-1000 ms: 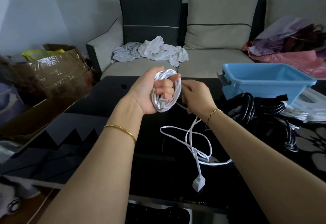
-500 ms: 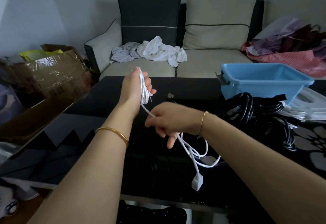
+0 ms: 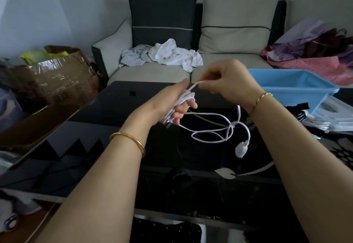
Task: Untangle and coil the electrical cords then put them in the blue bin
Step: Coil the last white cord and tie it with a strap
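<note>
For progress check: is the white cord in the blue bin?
No, the white cord is held between left hand and right hand, outside the blue bin.

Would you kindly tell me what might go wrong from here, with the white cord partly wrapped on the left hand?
The loose white cord crosses itself in loops; pulling with the right hand may tighten a knot. The block at its end may snag or knock the dark table. The turns around the left hand might slide off its fingers.
</note>
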